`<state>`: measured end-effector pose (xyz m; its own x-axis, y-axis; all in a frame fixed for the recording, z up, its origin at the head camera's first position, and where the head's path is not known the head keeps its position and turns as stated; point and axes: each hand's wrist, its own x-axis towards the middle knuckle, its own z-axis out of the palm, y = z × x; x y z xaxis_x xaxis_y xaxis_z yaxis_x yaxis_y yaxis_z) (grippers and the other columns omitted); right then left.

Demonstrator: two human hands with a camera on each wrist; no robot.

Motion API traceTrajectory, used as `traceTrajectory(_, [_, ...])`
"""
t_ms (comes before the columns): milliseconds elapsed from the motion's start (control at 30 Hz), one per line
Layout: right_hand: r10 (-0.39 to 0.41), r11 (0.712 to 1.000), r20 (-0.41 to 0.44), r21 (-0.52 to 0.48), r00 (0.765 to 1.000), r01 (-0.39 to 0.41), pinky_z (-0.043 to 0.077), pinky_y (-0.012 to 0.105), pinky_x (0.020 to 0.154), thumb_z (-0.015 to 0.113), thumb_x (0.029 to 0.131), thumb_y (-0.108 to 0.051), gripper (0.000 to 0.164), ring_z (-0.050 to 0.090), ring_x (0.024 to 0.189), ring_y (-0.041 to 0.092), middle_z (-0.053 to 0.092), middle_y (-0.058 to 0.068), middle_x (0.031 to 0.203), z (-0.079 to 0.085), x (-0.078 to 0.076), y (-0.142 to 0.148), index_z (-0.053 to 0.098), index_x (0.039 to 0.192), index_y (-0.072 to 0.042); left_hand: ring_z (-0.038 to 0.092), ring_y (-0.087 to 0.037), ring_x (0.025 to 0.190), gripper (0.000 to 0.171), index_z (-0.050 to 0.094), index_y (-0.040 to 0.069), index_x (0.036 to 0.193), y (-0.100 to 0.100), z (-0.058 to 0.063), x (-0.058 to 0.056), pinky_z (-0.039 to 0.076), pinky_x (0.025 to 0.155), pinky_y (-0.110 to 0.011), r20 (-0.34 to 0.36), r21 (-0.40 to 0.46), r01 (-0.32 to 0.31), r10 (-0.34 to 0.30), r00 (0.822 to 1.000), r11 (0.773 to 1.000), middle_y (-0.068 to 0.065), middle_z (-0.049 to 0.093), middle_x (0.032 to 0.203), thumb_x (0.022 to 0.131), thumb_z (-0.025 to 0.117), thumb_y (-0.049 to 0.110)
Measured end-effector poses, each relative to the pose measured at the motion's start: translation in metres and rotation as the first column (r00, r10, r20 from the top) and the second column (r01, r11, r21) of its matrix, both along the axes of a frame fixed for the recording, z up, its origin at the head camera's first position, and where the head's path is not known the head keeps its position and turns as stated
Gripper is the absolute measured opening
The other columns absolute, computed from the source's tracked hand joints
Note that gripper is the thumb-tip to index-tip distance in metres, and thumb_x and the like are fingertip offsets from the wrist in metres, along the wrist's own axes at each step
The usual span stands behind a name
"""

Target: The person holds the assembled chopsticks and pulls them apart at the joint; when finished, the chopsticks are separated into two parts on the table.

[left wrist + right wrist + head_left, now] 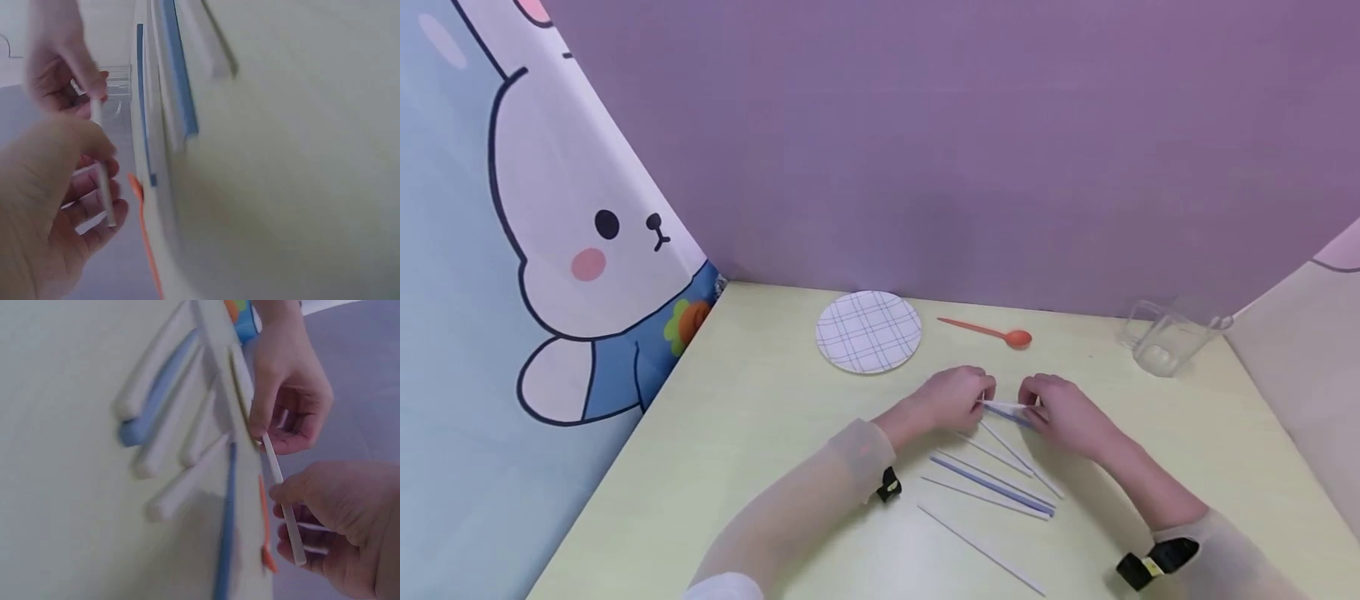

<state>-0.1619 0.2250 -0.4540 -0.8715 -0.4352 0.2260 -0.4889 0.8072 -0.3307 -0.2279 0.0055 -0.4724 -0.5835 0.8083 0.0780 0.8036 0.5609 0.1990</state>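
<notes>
A thin white stick (1004, 404) is stretched between my two hands above the table. My left hand (953, 397) pinches it near one end and my right hand (1070, 419) near the other. In the right wrist view the stick (273, 459) passes between thumb and fingers of both hands. Just under it on the table lies a blue stick (1009, 416). Closer to me, several white sticks (981, 550) and another blue stick (992, 486) lie spread out, roughly side by side, with two white ones crossing near their ends.
Behind my left hand is a white plate (868, 332) with a blue grid pattern. To its right lies an orange spoon (1017, 339). A clear pitcher (1172, 340) is at the back right corner. A purple wall (955, 150) borders the table's far edge.
</notes>
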Motion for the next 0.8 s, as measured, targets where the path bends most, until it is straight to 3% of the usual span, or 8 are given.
traceTrajectory(100, [0.104, 0.994, 0.008, -0.034, 0.995, -0.104, 0.042, 0.024, 0.063, 0.072, 0.095, 0.002, 0.020, 0.044, 0.066, 0.003, 0.055, -0.008, 0.078, 0.012, -0.007, -0.004, 0.060, 0.092, -0.014, 0.060, -0.009, 0.084, 0.006, 0.065, 0.016, 0.105, -0.008, 0.009, -0.001, 0.052, 0.073, -0.023, 0.020, -0.010, 0.039, -0.039, 0.999, 0.999, 0.004, 0.066, 0.096, 0.103, 0.059, 0.018])
traceTrajectory(200, [0.189, 0.981, 0.056, -0.059, 0.980, -0.186, 0.037, 0.021, 0.059, 0.067, 0.100, 0.000, 0.018, 0.036, 0.061, -0.001, 0.048, -0.010, 0.073, 0.024, -0.012, -0.011, 0.056, 0.096, -0.014, 0.057, -0.010, 0.075, 0.022, 0.061, 0.016, 0.098, -0.018, 0.017, -0.001, 0.048, 0.065, -0.026, -0.002, -0.039, 0.042, -0.042, 0.999, 0.998, 0.005, 0.061, 0.085, 0.112, 0.049, 0.029])
traceTrajectory(333, [0.267, 0.963, 0.125, -0.065, 0.956, -0.261, 0.034, 0.020, 0.058, 0.061, 0.106, -0.006, 0.015, 0.030, 0.059, -0.004, 0.036, -0.013, 0.068, 0.038, -0.018, -0.023, 0.058, 0.095, -0.016, 0.052, -0.011, 0.064, 0.032, 0.057, 0.017, 0.093, -0.031, 0.026, -0.002, 0.040, 0.055, -0.026, -0.043, -0.084, 0.011, -0.015, 0.999, 0.996, 0.007, 0.048, 0.070, 0.115, 0.044, 0.037])
traceTrajectory(533, [0.292, 0.956, 0.092, -0.003, 0.952, -0.293, 0.033, 0.021, 0.060, 0.064, 0.107, -0.014, 0.020, 0.032, 0.058, -0.003, 0.033, -0.016, 0.067, 0.045, -0.023, -0.030, 0.059, 0.089, -0.022, 0.048, -0.013, 0.058, 0.035, 0.058, 0.017, 0.095, -0.043, 0.036, 0.000, 0.035, 0.053, -0.027, -0.040, -0.100, 0.003, -0.007, 0.999, 0.995, 0.007, 0.038, 0.063, 0.116, 0.040, 0.038])
traceTrajectory(800, [0.271, 0.962, 0.091, -0.016, 0.958, -0.271, 0.036, 0.021, 0.061, 0.064, 0.107, -0.015, 0.019, 0.032, 0.058, -0.003, 0.033, -0.017, 0.067, 0.038, -0.025, -0.028, 0.061, 0.090, -0.022, 0.045, -0.012, 0.055, 0.037, 0.056, 0.017, 0.092, -0.044, 0.037, 0.004, 0.035, 0.048, -0.026, 0.008, -0.063, -0.042, 0.043, 0.999, 0.997, 0.006, 0.037, 0.062, 0.116, 0.039, 0.040])
